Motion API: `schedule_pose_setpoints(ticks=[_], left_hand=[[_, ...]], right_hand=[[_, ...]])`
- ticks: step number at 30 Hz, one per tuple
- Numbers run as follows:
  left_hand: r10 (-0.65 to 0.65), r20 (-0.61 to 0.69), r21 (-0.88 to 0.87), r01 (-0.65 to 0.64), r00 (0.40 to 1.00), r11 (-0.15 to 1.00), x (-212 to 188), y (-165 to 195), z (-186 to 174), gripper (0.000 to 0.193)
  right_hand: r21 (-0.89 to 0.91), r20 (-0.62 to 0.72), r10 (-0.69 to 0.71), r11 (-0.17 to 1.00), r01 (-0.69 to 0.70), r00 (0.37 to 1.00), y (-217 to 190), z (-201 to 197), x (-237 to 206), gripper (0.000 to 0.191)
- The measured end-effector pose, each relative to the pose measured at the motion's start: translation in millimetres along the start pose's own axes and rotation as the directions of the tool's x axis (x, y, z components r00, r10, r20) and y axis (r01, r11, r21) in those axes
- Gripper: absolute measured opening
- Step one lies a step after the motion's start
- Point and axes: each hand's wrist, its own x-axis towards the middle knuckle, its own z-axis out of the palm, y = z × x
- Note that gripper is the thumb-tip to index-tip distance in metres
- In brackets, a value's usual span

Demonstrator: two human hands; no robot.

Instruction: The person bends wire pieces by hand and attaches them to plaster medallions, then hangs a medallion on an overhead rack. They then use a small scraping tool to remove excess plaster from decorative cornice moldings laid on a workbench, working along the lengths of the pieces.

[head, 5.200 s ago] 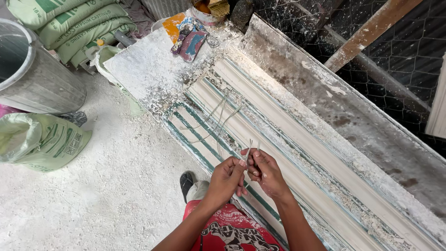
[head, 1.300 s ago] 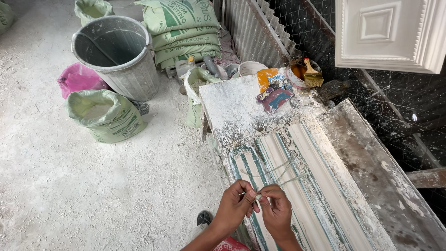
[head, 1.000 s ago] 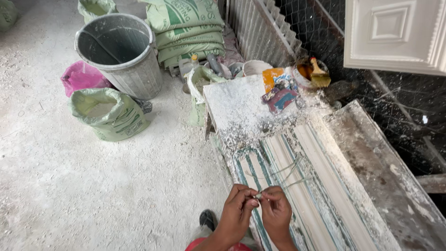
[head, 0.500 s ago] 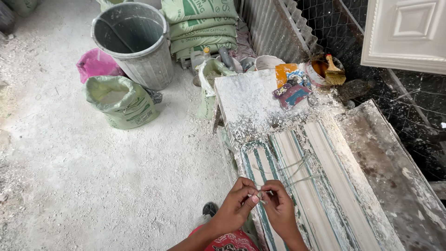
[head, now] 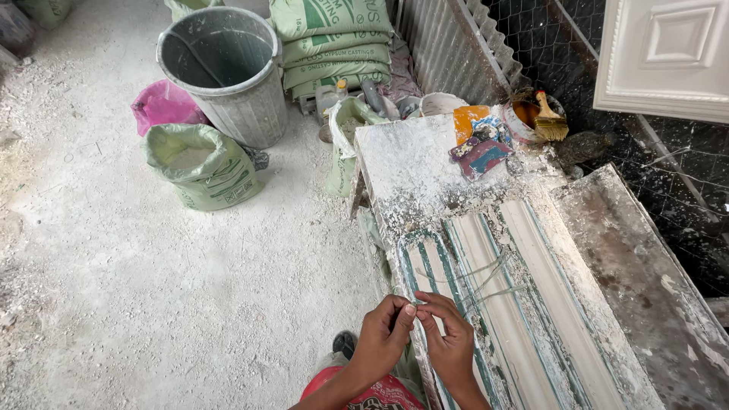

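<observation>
Both hands met at 6 o'clock over the near end of the bench. The left hand and right hand pinched thin fibres between fingertips, the strands trailing toward 1 o'clock across the mould. A bucket stood at 11 o'clock, with a green sack beside it on the floor.

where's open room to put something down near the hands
The floor left of the left hand, below the open green sack, lies bare. The dusty board between small sack and rags has room. Crowded: around the bucket, stacked bags, brush.
</observation>
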Motion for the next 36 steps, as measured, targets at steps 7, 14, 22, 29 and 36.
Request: schedule_pose_setpoints(ticks=[7, 14, 22, 29, 36], left_hand=[[0.040, -0.039, -0.135, -0.045, 0.998, 0.990, 2.7, -3.9, 6.7, 0.018], [-0.042, 0.146, 0.040, 0.037, 0.988, 0.999, 8.7, 0.2, -4.2, 0.019], [-0.017, 0.089, 0.174, 0.001, 0.996, 0.985, 4.5, 23.4, -6.2, 0.027], [0.191, 0.198, 0.233, -0.236, 0.961, 0.943, 13.4, 22.2, -26.2, 0.027], [-0.198, 0.304, 0.022, 0.201, 0.932, 0.979, 17.4, -9.5, -26.5, 0.021]], right_hand=[[0.205, -0.025, 0.114, 0.973, -0.106, 0.993, 16.8, 7.1, -7.7, 0.012], [0.140, -0.025, 0.109, 0.985, -0.105, 0.994, 18.3, -1.8, -5.7, 0.013], [0.079, 0.018, 0.060, 0.995, -0.062, 0.998, 12.4, -10.9, 3.9, 0.014], [0.179, -0.031, 0.162, 0.972, -0.154, 0.986, 16.5, -17.4, 10.9, 0.014], [0.158, 0.290, 0.389, 0.882, -0.444, 0.874, 30.9, -11.6, 2.6, 0.041]])
